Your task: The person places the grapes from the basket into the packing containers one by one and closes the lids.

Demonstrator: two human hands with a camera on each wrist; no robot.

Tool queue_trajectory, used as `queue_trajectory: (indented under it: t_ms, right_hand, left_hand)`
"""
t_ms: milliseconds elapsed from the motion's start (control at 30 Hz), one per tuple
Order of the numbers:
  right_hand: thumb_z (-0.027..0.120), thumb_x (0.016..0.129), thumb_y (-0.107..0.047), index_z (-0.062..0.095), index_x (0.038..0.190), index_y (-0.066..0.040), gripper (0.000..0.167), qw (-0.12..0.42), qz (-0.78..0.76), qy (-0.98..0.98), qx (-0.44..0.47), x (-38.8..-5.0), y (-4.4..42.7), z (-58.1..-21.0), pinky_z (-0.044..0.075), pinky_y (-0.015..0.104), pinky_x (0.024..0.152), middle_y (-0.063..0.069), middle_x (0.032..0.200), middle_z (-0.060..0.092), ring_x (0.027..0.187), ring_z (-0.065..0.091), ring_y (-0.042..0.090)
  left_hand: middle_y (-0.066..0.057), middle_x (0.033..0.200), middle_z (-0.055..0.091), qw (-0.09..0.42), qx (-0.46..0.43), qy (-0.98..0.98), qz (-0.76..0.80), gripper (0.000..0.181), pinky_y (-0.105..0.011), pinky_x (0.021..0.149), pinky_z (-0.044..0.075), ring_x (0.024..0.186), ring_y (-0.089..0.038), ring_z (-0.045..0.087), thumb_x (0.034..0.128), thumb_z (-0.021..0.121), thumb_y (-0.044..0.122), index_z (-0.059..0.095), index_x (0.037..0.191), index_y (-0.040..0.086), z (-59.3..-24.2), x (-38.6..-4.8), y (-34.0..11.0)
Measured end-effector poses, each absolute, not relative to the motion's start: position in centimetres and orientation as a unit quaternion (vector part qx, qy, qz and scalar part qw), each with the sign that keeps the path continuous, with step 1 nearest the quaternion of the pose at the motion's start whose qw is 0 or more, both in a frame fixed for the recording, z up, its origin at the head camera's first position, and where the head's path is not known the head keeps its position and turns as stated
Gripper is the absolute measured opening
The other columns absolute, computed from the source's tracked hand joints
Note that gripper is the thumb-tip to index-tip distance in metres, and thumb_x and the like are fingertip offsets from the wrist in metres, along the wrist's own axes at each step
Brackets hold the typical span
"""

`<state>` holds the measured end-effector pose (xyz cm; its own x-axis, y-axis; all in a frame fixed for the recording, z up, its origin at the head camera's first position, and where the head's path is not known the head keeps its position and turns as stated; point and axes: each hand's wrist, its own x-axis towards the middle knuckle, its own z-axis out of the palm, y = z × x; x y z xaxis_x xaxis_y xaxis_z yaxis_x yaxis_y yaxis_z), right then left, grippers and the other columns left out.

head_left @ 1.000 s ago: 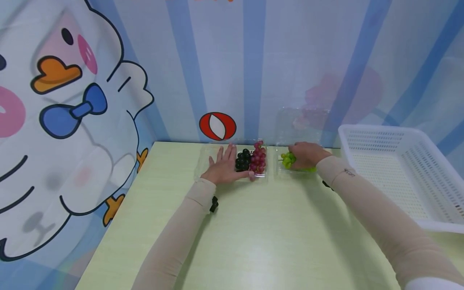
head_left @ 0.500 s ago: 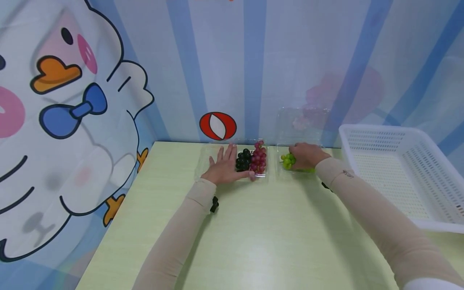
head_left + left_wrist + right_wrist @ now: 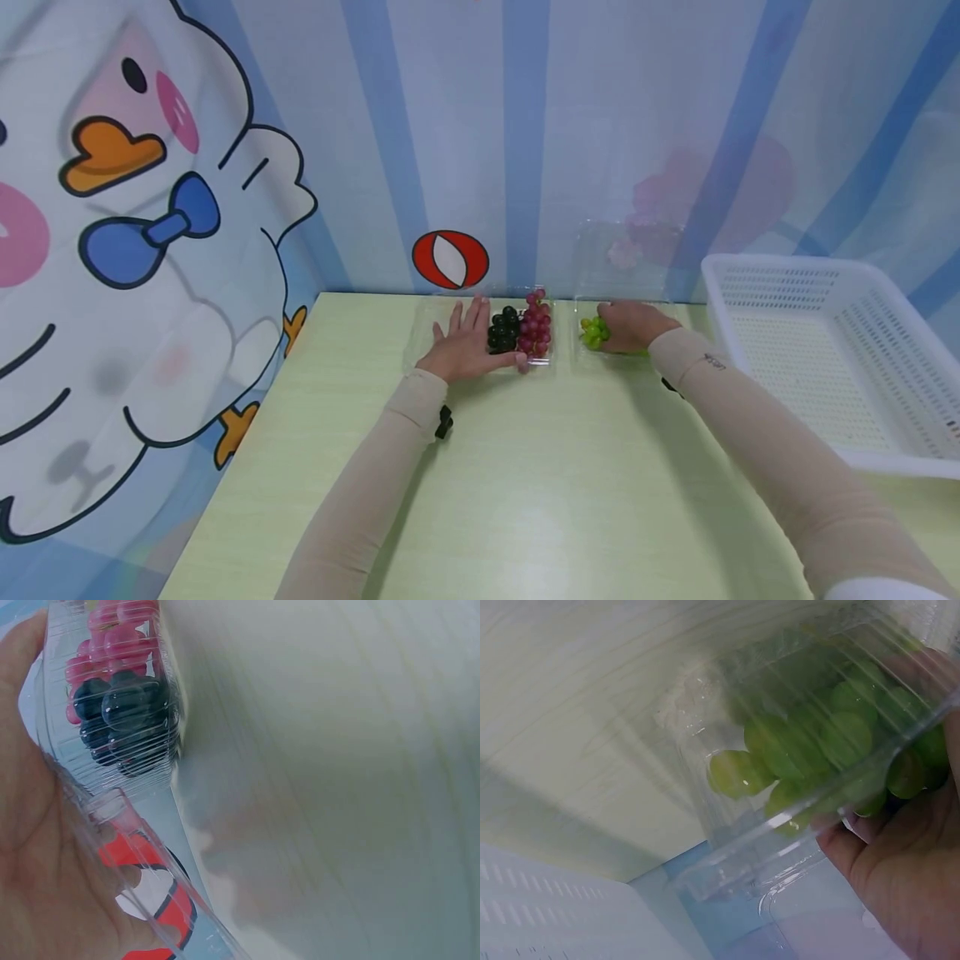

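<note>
My left hand [image 3: 463,350], fingers straight and spread, rests on the clear lid [image 3: 423,337] of a hinged plastic box. In that box, just right of the hand, lie dark grapes [image 3: 503,332] and red grapes [image 3: 536,327]; the thumb reaches along its front wall. To the right, a second clear box [image 3: 731,866] sits with its lid [image 3: 600,250] raised against the backdrop. Into it reaches my right hand [image 3: 636,325], fingers curled over a bunch of green grapes [image 3: 595,333]. The hand hides much of the bunch in the head view.
A white perforated plastic basket [image 3: 813,367] stands at the right of the pale wooden table [image 3: 525,492]. Behind the table hangs a blue striped backdrop [image 3: 600,108] with a cartoon bird [image 3: 172,333] at left.
My right hand has shifted very slightly downward over the green grapes. The left hand has stayed in place.
</note>
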<state>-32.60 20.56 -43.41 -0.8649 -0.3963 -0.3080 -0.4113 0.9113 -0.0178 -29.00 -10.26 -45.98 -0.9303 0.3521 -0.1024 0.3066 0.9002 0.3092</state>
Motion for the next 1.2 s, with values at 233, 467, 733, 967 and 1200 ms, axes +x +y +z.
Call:
queue_trajectory:
  t_ms: [233,467,733,967,1200]
  right_hand:
    - [0.069,0.096,-0.033,0.056,0.119,-0.001,0.042,0.150,0.029,0.965,-0.214,-32.5,20.5,-43.7,0.055,0.048,0.085,0.013,0.100,0.063,0.091,0.063,0.026]
    - [0.068,0.097,-0.035,0.055,0.123,0.000,0.045,0.150,0.028,0.964,-0.216,-32.8,20.7,-44.0,0.053,0.047,0.083,0.013,0.101,0.062,0.090,0.062,0.026]
    - [0.068,0.097,-0.033,0.055,0.121,0.000,0.042,0.153,0.023,0.965,-0.213,-32.8,20.8,-44.3,0.052,0.046,0.080,0.012,0.099,0.061,0.088,0.061,0.025]
    - [0.070,0.096,-0.033,0.056,0.122,0.001,0.045,0.145,0.029,0.966,-0.212,-32.8,20.6,-44.4,0.054,0.047,0.083,0.014,0.101,0.063,0.091,0.063,0.027]
    - [0.070,0.096,-0.030,0.055,0.127,0.002,0.047,0.146,0.025,0.967,-0.208,-32.4,20.6,-44.0,0.054,0.049,0.085,0.016,0.104,0.062,0.094,0.063,0.030]
  left_hand:
    - [-0.007,0.172,-0.005,0.078,0.172,0.970,0.151,0.121,-0.077,0.114,0.006,0.156,-0.041,-0.003,0.0818,0.049,0.086,0.001,0.165,0.012,-45.9,-28.9,-10.4]
    - [-0.005,0.172,-0.008,0.088,0.170,0.970,0.151,0.121,-0.076,0.115,0.005,0.156,-0.039,-0.006,0.0821,0.047,0.087,-0.002,0.164,0.013,-46.0,-29.0,-10.4]
    - [-0.004,0.172,-0.010,0.095,0.167,0.971,0.144,0.122,-0.076,0.115,0.005,0.157,-0.039,-0.007,0.0814,0.046,0.088,-0.004,0.164,0.014,-46.2,-29.2,-10.3]
    - [-0.004,0.172,-0.011,0.095,0.167,0.972,0.138,0.122,-0.076,0.115,0.006,0.157,-0.039,-0.006,0.0813,0.045,0.089,-0.005,0.164,0.014,-46.2,-29.2,-10.3]
    - [-0.006,0.172,-0.008,0.093,0.170,0.971,0.143,0.122,-0.077,0.114,0.007,0.156,-0.040,-0.005,0.0818,0.047,0.088,-0.003,0.164,0.013,-46.2,-29.2,-10.3]
